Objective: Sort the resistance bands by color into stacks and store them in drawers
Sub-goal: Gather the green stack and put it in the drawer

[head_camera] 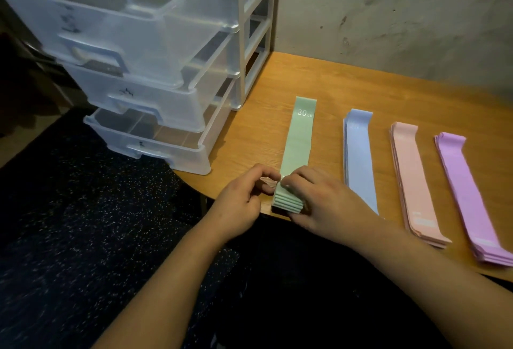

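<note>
Four stacks of flat resistance bands lie side by side on the wooden table (361,88). The green stack (298,143), marked "30 LB", is leftmost; then come the blue stack (359,160), the pink stack (415,179) and the purple stack (469,196). My right hand (319,199) pinches the near end of the green stack from the right side. My left hand (244,196) touches that same end from the left, fingers curled against its edge. The near end of the green stack sits at the table's front edge.
A clear plastic drawer unit (155,76) stands at the table's left, its several drawers pulled out over the dark speckled floor (69,223). A grey wall (388,21) rises behind the table.
</note>
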